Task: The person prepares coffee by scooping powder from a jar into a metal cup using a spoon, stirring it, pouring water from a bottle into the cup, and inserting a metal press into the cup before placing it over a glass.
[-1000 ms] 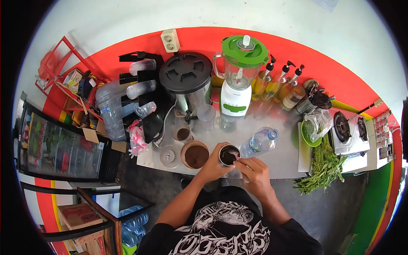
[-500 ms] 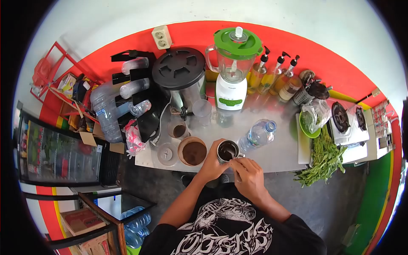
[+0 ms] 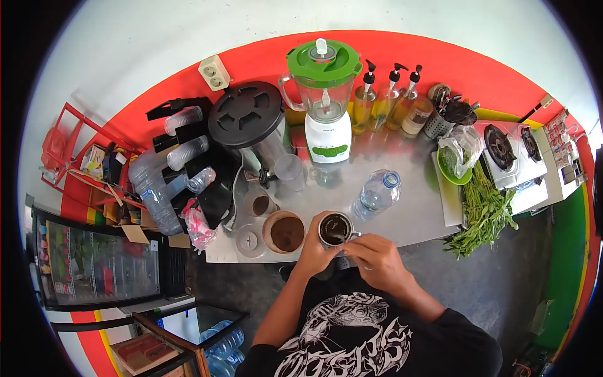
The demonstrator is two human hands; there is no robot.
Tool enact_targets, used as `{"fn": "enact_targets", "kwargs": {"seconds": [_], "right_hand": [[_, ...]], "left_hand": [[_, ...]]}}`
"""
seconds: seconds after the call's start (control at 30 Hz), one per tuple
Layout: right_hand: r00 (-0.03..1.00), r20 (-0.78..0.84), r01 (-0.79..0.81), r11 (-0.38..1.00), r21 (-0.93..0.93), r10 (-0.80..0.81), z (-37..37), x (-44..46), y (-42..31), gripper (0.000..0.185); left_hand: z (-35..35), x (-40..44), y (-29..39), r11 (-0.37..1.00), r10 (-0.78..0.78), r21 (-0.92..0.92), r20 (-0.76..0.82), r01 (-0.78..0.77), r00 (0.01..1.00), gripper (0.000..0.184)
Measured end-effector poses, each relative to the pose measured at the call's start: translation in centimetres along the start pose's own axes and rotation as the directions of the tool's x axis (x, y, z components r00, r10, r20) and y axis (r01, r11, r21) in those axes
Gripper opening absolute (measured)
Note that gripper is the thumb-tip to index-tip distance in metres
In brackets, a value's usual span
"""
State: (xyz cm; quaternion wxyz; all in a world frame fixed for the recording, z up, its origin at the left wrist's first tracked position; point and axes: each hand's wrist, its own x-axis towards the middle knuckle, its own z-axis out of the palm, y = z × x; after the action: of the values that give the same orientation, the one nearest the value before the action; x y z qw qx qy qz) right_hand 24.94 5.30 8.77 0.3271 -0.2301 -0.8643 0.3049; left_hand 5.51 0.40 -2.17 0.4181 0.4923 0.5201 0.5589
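Note:
A metal cup (image 3: 335, 229) with dark liquid in it is at the table's front edge. My left hand (image 3: 316, 250) is wrapped round its left side. At the cup's right, my right hand (image 3: 375, 259) pinches a thin spoon handle whose far end dips into the liquid. Left of the cup stands an open tub (image 3: 268, 234) of brown powder, beside a clear round lid (image 3: 250, 241). A smaller cup (image 3: 260, 203) with brown contents is behind the tub. To the right of the cup is an uncapped plastic water bottle (image 3: 379, 193).
A blender (image 3: 328, 135) and a steel drink dispenser (image 3: 248, 116) stand at the back. Pump bottles (image 3: 383, 107) and a utensil holder (image 3: 439, 123) are on their right. Leafy greens (image 3: 480, 213), a green bowl (image 3: 450, 169) and a gas stove (image 3: 512, 154) are at the right.
The view has shifted and tilted. My left hand still holds the cup, while my right hand has moved the spoon about in the liquid.

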Motion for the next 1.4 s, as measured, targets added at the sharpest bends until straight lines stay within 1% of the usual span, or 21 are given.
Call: {"fn": "enact_targets", "kwargs": {"seconds": [0.07, 0.13, 0.23, 0.3, 0.33, 0.37, 0.5, 0.57, 0.63, 0.7, 0.73, 0.8, 0.9, 0.93, 1.0, 1.1, 1.23, 1.27, 1.3, 1.33, 1.4], "right_hand": [[0.993, -0.098, -0.066, 0.997, -0.040, 0.062, -0.4, 0.3, 0.2, 0.032], [0.992, -0.106, -0.076, 0.996, -0.053, 0.070, 0.1, 0.0, 0.9, 0.034], [0.995, -0.085, -0.046, 0.999, -0.001, 0.046, 0.5, -0.2, 1.0, 0.033], [0.999, 0.032, 0.036, 0.999, 0.018, -0.036, 0.2, -0.6, 1.1, 0.028], [0.999, 0.030, 0.039, 0.999, 0.019, -0.039, -0.1, -0.6, 1.2, 0.028], [1.000, 0.010, -0.013, 0.998, 0.056, 0.013, -0.6, -0.5, 1.3, 0.026], [0.986, 0.012, -0.167, 0.973, 0.160, 0.167, -2.3, 0.3, 1.1, 0.018], [0.983, 0.027, -0.185, 0.966, 0.178, 0.184, -2.1, 0.9, 1.5, 0.016], [0.979, 0.032, -0.202, 0.960, 0.196, 0.199, -1.0, 1.2, 1.8, 0.014], [0.964, -0.115, -0.203, 0.941, 0.273, 0.241, 1.1, 1.0, 2.2, 0.014], [0.962, -0.121, -0.205, 0.940, 0.274, 0.245, 2.2, 0.8, 2.3, 0.014], [0.906, -0.294, -0.223, 0.934, 0.278, 0.304, 3.8, 0.6, 2.2, 0.014], [0.878, -0.339, -0.241, 0.924, 0.298, 0.338, 4.1, 0.4, 1.4, 0.011], [0.879, -0.337, -0.241, 0.925, 0.295, 0.336, 3.6, 0.3, 1.0, 0.011], [0.946, -0.187, -0.232, 0.957, 0.175, 0.263, 2.0, 0.2, 0.0, 0.008], [0.969, -0.136, -0.185, 0.971, 0.150, 0.206, 0.9, 1.0, 0.6, 0.011], [0.946, -0.155, -0.258, 0.951, 0.169, 0.284, 1.5, 2.1, 2.2, 0.012], [0.951, -0.194, -0.202, 0.960, 0.192, 0.239, 2.2, 2.2, 2.2, 0.009], [0.953, -0.233, -0.146, 0.966, 0.212, 0.195, 2.7, 2.1, 2.1, 0.007], [0.953, -0.232, -0.147, 0.966, 0.215, 0.196, 2.6, 1.8, 1.8, 0.007], [0.974, -0.125, -0.168, 0.974, 0.152, 0.187, 2.0, 1.2, 0.8, 0.008]], "left_hand": [[0.0, -0.3, 0.9, 0.999, -0.024, 0.037, 0.012, 0.024, 1.000, 0.080], [0.1, -0.1, 1.9, 0.999, -0.016, 0.047, 0.065, 0.013, 0.998, 0.080], [-0.3, 0.0, 1.3, 0.998, -0.061, 0.012, 0.102, 0.060, 0.993, 0.080], [-0.9, 0.2, 2.0, 0.995, -0.098, 0.003, 0.136, 0.098, 0.986, 0.080], [-1.2, 0.3, 2.6, 0.994, -0.108, 0.039, 0.159, 0.103, 0.981, 0.080], [-1.3, 0.5, 3.1, 0.991, -0.120, 0.076, 0.180, 0.108, 0.976, 0.080], [-1.4, 0.8, 3.4, 0.986, -0.167, 0.055, 0.200, 0.159, 0.966, 0.080], [-1.3, 1.1, 3.3, 0.988, -0.152, 0.030, 0.258, 0.149, 0.954, 0.081], [-1.2, 1.2, 3.1, 0.988, -0.152, 0.042, 0.226, 0.146, 0.962, 0.081], [-1.3, 1.3, 3.0, 0.988, -0.150, 0.055, 0.199, 0.141, 0.968, 0.080], [-1.3, 1.3, 2.9, 0.991, -0.131, 0.050, 0.176, 0.124, 0.976, 0.080], [-1.2, 1.4, 2.9, 0.994, -0.111, 0.043, 0.155, 0.105, 0.982, 0.079], [-0.9, 1.3, 2.9, 0.990, -0.137, 0.037, 0.104, 0.134, 0.985, 0.078], [-0.9, 1.4, 3.1, 0.989, -0.144, 0.034, 0.108, 0.141, 0.984, 0.078], [-0.9, 1.5, 2.9, 0.989, -0.150, 0.028, 0.108, 0.148, 0.983, 0.079], [-0.8, 1.2, 2.2, 0.994, -0.095, 0.069, 0.115, 0.087, 0.989, 0.080], [-0.7, 1.0, 2.1, 0.994, -0.104, 0.054, 0.121, 0.098, 0.987, 0.081], [-0.7, 1.0, 2.0, 0.995, -0.094, 0.043, 0.119, 0.090, 0.988, 0.081], [-0.9, 0.9, 2.2, 0.990, -0.138, 0.043, 0.120, 0.134, 0.983, 0.082], [-1.0, 0.8, 2.4, 0.990, -0.140, 0.044, 0.119, 0.136, 0.983, 0.082], [-1.3, 0.5, 2.8, 0.989, -0.144, 0.056, 0.109, 0.139, 0.983, 0.081]]}}
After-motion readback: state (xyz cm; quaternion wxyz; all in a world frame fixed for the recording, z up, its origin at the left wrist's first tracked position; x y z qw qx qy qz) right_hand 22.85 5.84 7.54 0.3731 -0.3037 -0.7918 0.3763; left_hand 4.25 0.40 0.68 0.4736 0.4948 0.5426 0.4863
